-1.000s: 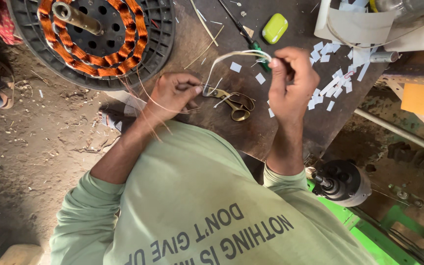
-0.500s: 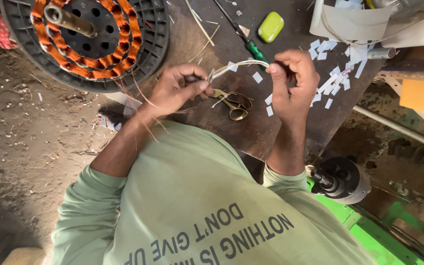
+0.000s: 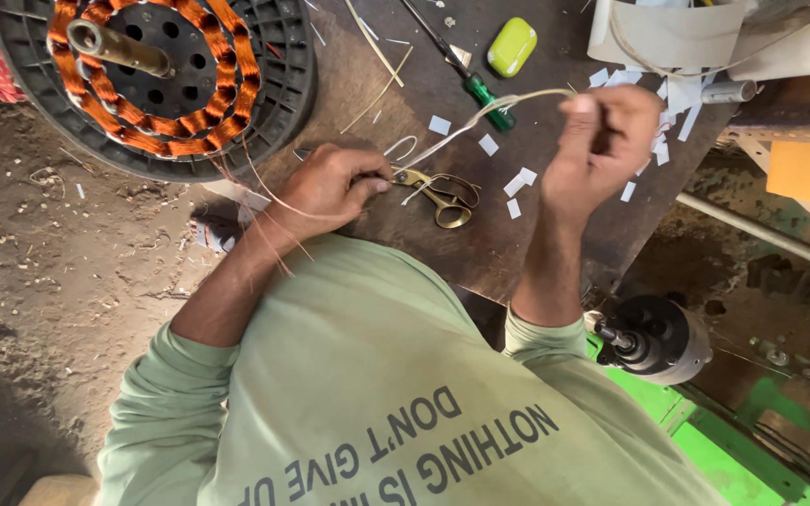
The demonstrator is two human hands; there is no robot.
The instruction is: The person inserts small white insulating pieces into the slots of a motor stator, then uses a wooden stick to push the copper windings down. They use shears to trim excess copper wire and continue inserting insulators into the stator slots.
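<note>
Head view shows a pale sleeve tube (image 3: 480,117) stretched above the desk (image 3: 536,244), pinched at each end by the left hand (image 3: 330,187) and the raised right hand (image 3: 602,145). Brass scissors (image 3: 442,195) lie beneath it, with a copper-wound stator (image 3: 152,80) beyond the left hand.

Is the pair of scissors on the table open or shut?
Cannot tell: the scissors' brass loop handles lie close together, but the left hand covers the blades.
</note>
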